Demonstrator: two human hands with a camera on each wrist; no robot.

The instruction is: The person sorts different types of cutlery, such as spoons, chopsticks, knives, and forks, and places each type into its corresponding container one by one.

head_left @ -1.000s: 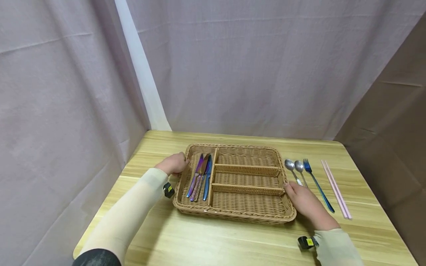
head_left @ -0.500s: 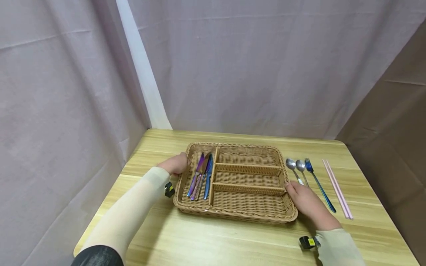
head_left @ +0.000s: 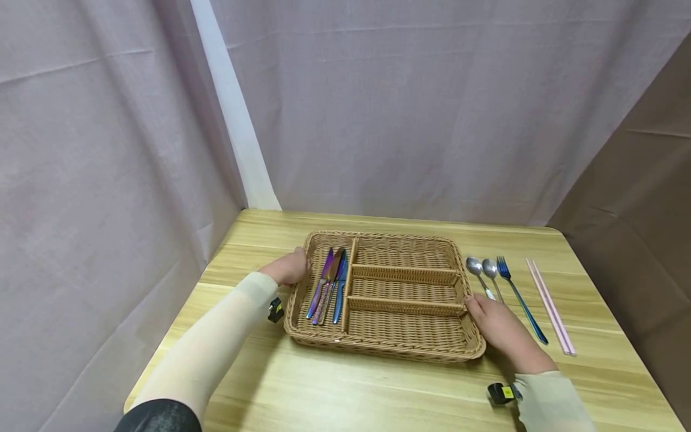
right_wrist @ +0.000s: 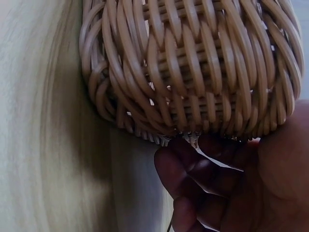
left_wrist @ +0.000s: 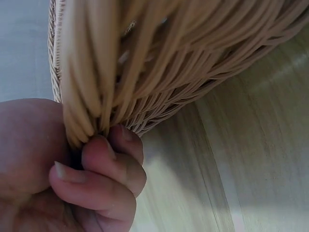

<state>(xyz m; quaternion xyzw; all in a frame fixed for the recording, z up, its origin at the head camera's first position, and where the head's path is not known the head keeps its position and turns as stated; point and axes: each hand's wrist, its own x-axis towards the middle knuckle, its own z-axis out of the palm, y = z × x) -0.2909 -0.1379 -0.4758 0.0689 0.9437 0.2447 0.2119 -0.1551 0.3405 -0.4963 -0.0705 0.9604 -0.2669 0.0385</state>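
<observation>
A woven wicker cutlery tray (head_left: 399, 348) with several compartments lies on the wooden table (head_left: 345, 390). Its left compartment holds three coloured knives (head_left: 329, 285). My left hand (head_left: 288, 267) grips the tray's left rim (left_wrist: 82, 111), fingers (left_wrist: 96, 179) curled under it. My right hand (head_left: 499, 330) holds the tray's right rim (right_wrist: 193, 72), fingers (right_wrist: 193, 179) tucked beneath the edge.
Right of the tray lie two silver spoons (head_left: 482, 273), a blue fork (head_left: 518, 297) and pink chopsticks (head_left: 550, 306). Grey curtains hang behind and to the left, a brown panel to the right. The table's front strip is bare wood.
The tray with both hands on it has shifted slightly to the right in the head view; the grips are unchanged.
</observation>
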